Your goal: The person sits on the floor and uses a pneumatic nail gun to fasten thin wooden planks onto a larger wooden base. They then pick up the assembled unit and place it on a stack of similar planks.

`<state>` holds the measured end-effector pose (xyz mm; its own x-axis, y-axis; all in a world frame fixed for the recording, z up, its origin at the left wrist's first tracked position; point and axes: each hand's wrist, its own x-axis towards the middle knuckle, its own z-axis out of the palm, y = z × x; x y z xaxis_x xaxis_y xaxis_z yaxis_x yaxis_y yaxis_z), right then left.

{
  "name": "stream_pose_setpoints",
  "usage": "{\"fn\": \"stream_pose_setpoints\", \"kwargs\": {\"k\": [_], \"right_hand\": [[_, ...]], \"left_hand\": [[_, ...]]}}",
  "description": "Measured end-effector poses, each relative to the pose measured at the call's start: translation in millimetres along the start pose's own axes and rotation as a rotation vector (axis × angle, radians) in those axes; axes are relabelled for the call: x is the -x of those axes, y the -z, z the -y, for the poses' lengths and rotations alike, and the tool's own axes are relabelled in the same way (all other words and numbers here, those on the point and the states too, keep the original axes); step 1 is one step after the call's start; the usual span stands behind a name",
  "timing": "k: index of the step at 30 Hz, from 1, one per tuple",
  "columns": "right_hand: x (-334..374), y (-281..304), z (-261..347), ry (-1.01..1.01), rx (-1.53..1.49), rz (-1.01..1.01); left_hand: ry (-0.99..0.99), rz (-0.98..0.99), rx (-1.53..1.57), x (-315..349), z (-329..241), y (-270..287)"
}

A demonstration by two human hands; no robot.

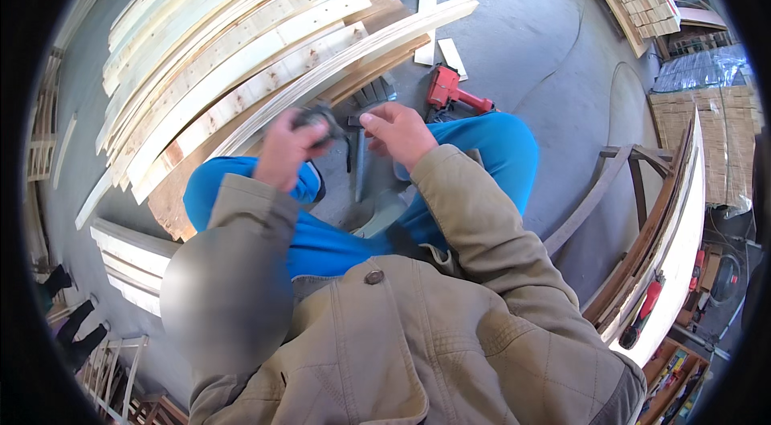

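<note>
My left hand (283, 154) is closed around a dark, rounded object (315, 122), smeared by motion, so its kind is unclear. My right hand (399, 133) is beside it with thumb and forefinger pinched together; what lies between them, if anything, cannot be made out. Under and between the hands a hammer-like tool (359, 172) with a grey shaft shows near the floor. Just beyond my hands is a grey ribbed piece (375, 93). A red nail gun (456, 91) lies on the floor beyond my right knee.
Long pale boards (241, 64) lie stacked at far left, their ends reaching close to my hands. More boards (132, 264) lie near left. A wooden frame (598, 192) and a pale panel carrying a red-handled tool (642, 309) stand at right. Wrapped wood bundles (699, 124) stand behind.
</note>
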<state>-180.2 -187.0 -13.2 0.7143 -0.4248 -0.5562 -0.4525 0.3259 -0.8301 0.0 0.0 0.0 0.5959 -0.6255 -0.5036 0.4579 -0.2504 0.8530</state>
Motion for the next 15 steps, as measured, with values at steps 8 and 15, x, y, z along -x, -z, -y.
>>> {"fn": "stream_pose_setpoints", "kwargs": {"k": [8,15], "right_hand": [[-17.2,-11.7,4.3,0.172,0.115,0.126],[-16.6,-8.1,17.6,0.161,0.253,0.168]], "left_hand": [[-0.268,-0.283,-0.099,-102.5,-100.0,130.5],[-0.135,-0.565,-0.212,-229.7,-56.4,228.9]]}}
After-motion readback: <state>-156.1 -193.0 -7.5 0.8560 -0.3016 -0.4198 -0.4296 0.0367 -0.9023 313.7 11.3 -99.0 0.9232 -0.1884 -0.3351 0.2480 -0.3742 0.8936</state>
